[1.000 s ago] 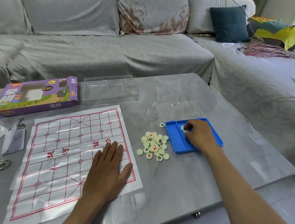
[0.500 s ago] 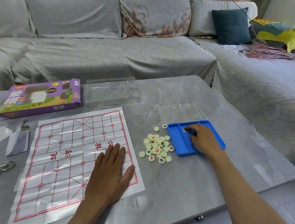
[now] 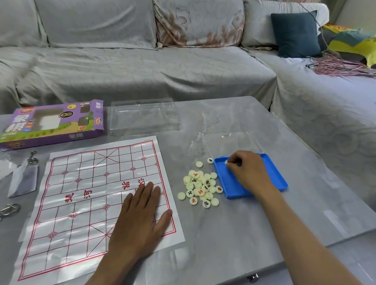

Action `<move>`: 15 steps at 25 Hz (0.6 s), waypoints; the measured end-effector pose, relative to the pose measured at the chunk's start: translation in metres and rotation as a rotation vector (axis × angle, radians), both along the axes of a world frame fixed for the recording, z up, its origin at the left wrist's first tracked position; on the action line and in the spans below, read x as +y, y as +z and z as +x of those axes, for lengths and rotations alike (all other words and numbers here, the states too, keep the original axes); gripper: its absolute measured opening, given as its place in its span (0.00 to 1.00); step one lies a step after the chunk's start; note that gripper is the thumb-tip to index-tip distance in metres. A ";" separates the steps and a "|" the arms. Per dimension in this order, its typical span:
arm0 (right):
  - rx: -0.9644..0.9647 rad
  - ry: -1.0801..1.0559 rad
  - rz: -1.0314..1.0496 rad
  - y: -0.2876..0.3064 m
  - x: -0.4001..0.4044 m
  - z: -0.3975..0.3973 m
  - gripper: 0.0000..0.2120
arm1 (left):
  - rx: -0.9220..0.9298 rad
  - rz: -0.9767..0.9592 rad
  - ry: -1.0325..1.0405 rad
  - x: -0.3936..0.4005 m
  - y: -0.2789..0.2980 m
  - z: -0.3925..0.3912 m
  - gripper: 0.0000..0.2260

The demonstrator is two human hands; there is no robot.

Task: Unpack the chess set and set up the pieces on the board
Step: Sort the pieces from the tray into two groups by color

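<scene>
Pinching pale piece [image 3: 227, 162] inside blue tray [image 3: 227, 180]: right hand [image 3: 249, 171], fingers curled. Left hand [image 3: 140, 217] flat, fingers straight, pressing paper board [image 3: 82, 201] left of tray. Piece pile [image 3: 201, 187] on bench [image 3: 231, 237] between board and tray, touching tray's left side. Purple box [image 3: 50, 124] beyond board.

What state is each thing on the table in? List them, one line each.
Board sheet: unfolded flat, no pieces on it.
Left hand: flat, pressing on the board sheet.
Right hand: in the blue tray, pinching a pale piece.
Blue tray: open, upright.
Chess pieces: heaped loose beside the blue tray.
Purple box: lying flat.
Clear lid: off, set aside.
</scene>
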State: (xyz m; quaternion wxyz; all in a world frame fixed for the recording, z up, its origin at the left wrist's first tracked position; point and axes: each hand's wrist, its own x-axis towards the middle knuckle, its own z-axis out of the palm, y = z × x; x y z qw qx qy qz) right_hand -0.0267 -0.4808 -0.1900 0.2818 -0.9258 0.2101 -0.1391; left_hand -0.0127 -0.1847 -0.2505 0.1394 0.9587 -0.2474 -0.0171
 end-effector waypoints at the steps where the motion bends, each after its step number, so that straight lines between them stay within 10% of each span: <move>1: -0.010 0.078 0.037 0.002 0.009 0.001 0.02 | -0.002 -0.006 -0.002 0.000 0.000 0.000 0.43; 9: 0.317 0.201 -0.455 -0.019 0.031 0.019 0.19 | 0.004 0.028 0.003 0.001 0.002 -0.001 0.41; 15: 0.310 0.287 -0.239 -0.008 0.029 0.018 0.18 | 0.004 -0.003 -0.002 0.002 -0.002 0.001 0.42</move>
